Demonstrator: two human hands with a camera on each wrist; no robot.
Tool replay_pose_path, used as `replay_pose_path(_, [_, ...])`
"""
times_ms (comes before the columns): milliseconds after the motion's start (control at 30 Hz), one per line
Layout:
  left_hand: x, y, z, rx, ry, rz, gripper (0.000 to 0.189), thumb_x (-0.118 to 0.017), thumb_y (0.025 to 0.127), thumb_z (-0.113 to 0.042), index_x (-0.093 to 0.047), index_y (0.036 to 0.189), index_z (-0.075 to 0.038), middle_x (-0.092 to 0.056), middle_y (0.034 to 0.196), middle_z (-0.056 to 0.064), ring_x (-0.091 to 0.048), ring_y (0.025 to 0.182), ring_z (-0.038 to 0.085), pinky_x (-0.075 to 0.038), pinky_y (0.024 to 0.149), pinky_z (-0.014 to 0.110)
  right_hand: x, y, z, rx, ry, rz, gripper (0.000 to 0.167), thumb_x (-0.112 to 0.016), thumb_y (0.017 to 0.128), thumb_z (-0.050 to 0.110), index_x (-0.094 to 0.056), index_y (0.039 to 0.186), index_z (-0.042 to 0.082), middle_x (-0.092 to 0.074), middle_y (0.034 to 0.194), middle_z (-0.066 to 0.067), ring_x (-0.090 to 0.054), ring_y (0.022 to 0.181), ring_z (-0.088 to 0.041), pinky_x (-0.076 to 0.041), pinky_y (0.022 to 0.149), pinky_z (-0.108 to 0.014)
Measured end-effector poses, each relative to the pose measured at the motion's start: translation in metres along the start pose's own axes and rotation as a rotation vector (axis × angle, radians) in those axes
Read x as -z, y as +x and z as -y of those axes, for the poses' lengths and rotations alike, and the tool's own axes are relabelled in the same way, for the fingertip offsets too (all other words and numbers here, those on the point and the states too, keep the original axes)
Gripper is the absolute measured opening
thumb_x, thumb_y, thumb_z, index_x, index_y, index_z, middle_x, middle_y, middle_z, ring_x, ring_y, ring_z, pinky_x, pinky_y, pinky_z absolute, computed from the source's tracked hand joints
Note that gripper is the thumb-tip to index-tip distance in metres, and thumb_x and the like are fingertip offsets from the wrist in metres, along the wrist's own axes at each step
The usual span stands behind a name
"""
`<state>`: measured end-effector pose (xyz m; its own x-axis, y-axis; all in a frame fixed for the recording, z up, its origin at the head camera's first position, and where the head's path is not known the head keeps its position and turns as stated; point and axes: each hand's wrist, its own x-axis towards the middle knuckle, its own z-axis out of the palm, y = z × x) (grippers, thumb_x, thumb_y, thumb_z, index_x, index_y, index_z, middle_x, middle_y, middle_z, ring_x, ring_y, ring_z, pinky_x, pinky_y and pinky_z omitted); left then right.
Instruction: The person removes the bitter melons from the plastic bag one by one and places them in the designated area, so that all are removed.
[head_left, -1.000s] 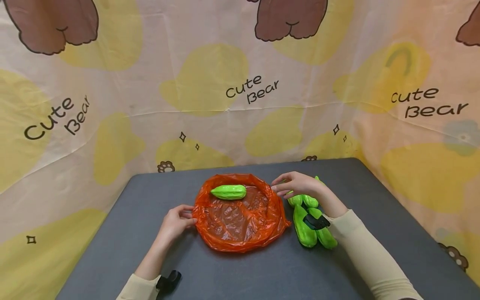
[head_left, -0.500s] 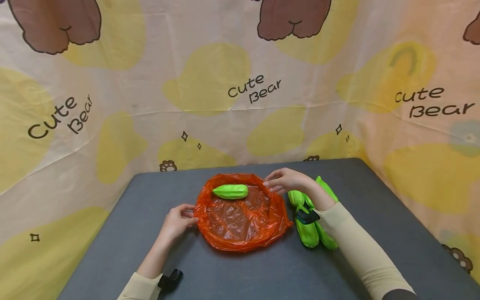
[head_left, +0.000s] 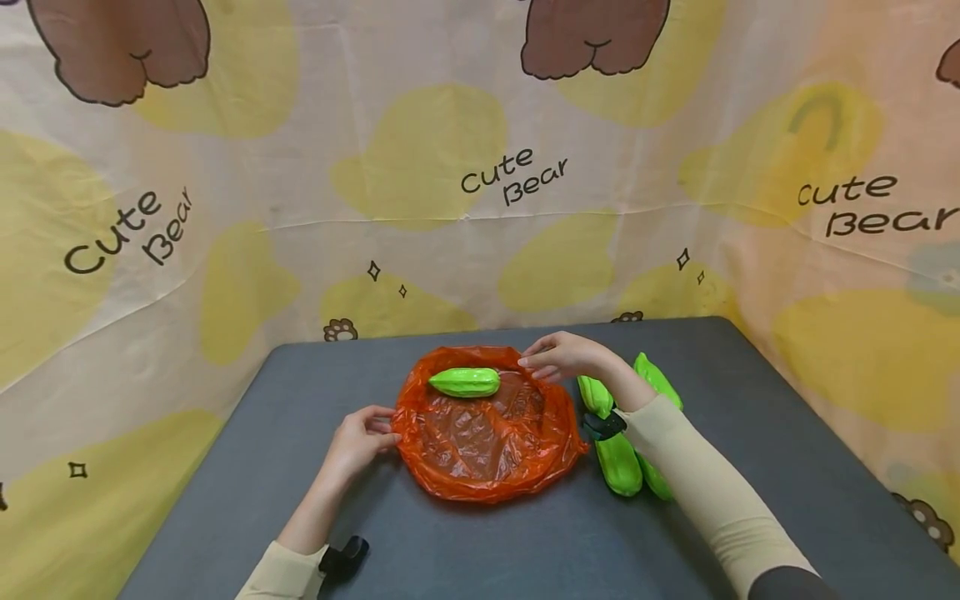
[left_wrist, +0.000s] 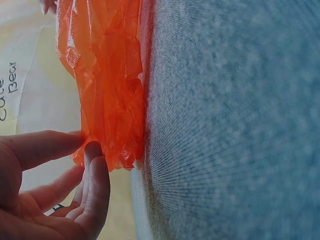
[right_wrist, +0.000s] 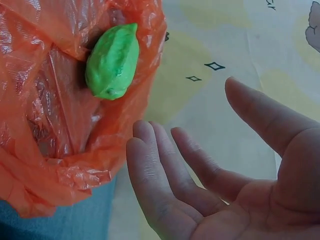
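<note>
An orange-red plastic bag (head_left: 487, 492) stands on the table, its mouth spread wide and its rim rolled outward. Inside, near the far side, lies a bright green ridged gourd-like piece (head_left: 465, 382) with a pointed end; the right wrist view shows the same green piece (right_wrist: 113, 61). My left hand (head_left: 356, 442) touches the bag's left side with fairly straight fingertips; close up, those fingers (left_wrist: 95, 195) meet the plastic's edge. Over the far right rim hovers my right hand (head_left: 572, 358), fingers spread and slightly bent, holding nothing; in its wrist view they (right_wrist: 165, 185) appear apart from the bag.
Several more green gourd-like pieces (head_left: 618, 465) lie right of the bag, partly hidden under the right forearm. The grey table (head_left: 465, 550) ends at a patterned cloth backdrop (head_left: 420, 192) behind and at both sides. Black wrist cameras (head_left: 345, 560) sit on both wrists.
My right hand has moved left and slightly away, from beside the bag to its far right rim. The left hand stays at the bag's left side. The view has shifted slightly.
</note>
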<state>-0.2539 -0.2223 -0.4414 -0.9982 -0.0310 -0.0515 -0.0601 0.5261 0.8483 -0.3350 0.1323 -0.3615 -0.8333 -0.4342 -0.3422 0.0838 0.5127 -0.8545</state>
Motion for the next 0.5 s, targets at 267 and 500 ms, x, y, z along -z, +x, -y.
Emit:
replay_pose_path(267, [0.0, -0.001, -0.001, -0.009, 0.007, -0.003, 0.039, -0.071, 0.079, -0.004, -0.062, 0.116, 0.001, -0.068, 0.091, 0.013, -0.067, 0.076, 0.022, -0.056, 0.066, 0.036, -0.004, 0.017, 0.002, 0.008, 0.065, -0.011, 0.049, -0.06, 0.093, 0.024, -0.049, 0.132, -0.002, -0.051, 0.134, -0.025, -0.051, 0.123, -0.038, -0.043, 0.101, -0.048])
replay_pose_path(500, [0.0, 0.0, -0.001, 0.001, -0.005, 0.005, 0.039, -0.072, 0.079, -0.004, -0.061, 0.117, 0.001, -0.068, 0.091, 0.013, -0.067, 0.076, 0.023, -0.057, 0.066, 0.036, -0.008, 0.028, 0.001, 0.002, 0.068, -0.014, 0.051, -0.061, 0.093, 0.024, -0.047, 0.133, -0.004, -0.05, 0.134, -0.026, -0.051, 0.123, -0.038, -0.042, 0.102, -0.049])
